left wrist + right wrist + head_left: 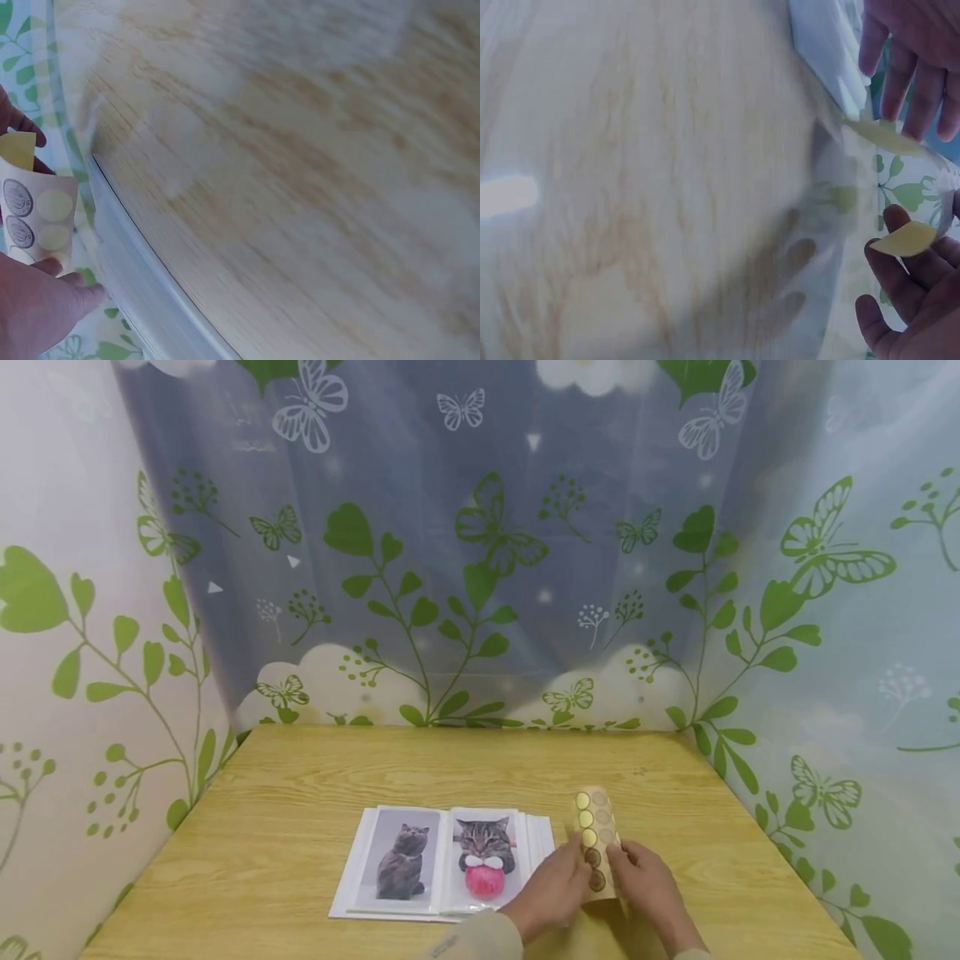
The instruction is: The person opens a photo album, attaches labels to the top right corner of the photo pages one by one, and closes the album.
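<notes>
A narrow sheet of round stickers (592, 822) is held up on the right side of the table. Gold discs fill the far part of one row, with darker printed circles nearer the hands. My left hand (551, 887) pinches its left edge, thumb on the front and fingers behind. On the opposite edge my right hand (648, 885) grips it the same way. The sheet (45, 210) bends into a curve in the left wrist view. To the left lies an open photo album (352, 877) with a grey cat photo (402, 860) and a tabby cat photo (483, 860).
The wood-grain table (247, 827) carries the album near its front edge. A curtain (480, 610) printed with leaves and butterflies stands behind the table and along both sides.
</notes>
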Demonstrator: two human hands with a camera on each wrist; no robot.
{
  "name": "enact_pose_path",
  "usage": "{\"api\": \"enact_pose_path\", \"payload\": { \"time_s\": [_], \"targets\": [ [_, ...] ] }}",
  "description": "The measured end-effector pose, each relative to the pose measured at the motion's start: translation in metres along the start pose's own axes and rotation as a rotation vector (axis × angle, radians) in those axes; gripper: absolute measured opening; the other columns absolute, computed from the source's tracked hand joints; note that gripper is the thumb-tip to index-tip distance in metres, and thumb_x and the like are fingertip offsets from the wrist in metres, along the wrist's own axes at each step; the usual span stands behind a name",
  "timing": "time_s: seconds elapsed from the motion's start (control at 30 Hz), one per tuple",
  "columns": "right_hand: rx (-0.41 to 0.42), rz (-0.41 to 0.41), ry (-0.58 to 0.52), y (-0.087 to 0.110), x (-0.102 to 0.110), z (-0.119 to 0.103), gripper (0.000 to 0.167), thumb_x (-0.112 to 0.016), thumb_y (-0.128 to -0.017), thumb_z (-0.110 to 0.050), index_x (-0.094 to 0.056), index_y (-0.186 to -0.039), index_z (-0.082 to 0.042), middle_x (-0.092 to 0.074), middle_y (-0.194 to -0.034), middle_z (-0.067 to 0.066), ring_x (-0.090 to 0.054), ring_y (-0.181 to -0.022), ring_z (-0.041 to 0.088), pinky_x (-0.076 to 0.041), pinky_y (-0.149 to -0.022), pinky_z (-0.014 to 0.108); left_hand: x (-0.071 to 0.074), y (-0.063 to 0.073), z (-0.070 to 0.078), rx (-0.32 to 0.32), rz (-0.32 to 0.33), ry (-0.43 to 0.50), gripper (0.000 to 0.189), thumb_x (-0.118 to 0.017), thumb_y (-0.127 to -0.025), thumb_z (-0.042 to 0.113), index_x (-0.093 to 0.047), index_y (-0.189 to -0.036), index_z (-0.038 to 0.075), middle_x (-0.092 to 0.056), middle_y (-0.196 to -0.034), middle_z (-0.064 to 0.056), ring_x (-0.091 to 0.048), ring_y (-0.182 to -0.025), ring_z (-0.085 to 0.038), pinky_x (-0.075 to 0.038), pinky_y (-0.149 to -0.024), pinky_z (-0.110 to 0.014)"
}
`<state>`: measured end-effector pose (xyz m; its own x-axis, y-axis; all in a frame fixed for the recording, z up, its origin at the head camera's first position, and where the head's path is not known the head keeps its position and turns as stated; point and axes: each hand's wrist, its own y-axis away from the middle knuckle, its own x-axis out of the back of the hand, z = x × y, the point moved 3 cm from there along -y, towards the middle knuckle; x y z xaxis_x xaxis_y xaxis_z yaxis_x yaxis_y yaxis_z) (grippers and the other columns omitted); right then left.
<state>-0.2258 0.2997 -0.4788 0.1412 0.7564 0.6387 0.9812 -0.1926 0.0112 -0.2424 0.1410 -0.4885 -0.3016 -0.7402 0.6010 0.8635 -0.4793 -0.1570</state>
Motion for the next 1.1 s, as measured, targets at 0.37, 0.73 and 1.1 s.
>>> {"api": "enact_pose_path", "payload": {
  "time_s": [0.37,0.73,1.1],
  "targets": [
    [0.005,0.042,-0.129,-0.004,0.001,-0.01,0.051,-0.046,-0.105,-0.033,-0.055,-0.132,0.009,-0.059,-0.129,0.029,-0.052,-0.122,0.047,-0.043,-0.101,0.059,0.013,0.001,-0.006,0.037,0.11,0.108,0.054,-0.051,-0.101,0.03,-0.046,-0.141,-0.005,-0.057,-0.134,-0.023,-0.053,-0.126,-0.038,-0.04,-0.107,-0.049],
    [-0.024,0.024,-0.148,-0.002,-0.003,-0.017,0.062,-0.046,-0.104,-0.041,-0.043,-0.142,0.009,-0.05,-0.137,0.034,-0.048,-0.125,0.049,-0.041,-0.103,0.06,0.026,-0.004,-0.011,0.148,0.185,0.343,0.032,-0.064,-0.095,0.027,-0.062,-0.118,0.006,-0.067,-0.094,-0.002,-0.062,-0.082,-0.015,-0.054,-0.074,-0.036],
    [-0.017,0.007,-0.129,0.0,-0.01,-0.017,0.072,-0.048,-0.102,-0.049,-0.036,-0.147,0.006,-0.055,-0.131,0.032,-0.058,-0.114,0.045,-0.05,-0.093,0.056,0.032,-0.001,-0.012,0.15,0.219,0.501,0.024,-0.068,-0.092,0.013,-0.062,-0.112,0.0,-0.071,-0.085,-0.005,-0.067,-0.071,-0.015,-0.056,-0.062,-0.028]
  ]
}}
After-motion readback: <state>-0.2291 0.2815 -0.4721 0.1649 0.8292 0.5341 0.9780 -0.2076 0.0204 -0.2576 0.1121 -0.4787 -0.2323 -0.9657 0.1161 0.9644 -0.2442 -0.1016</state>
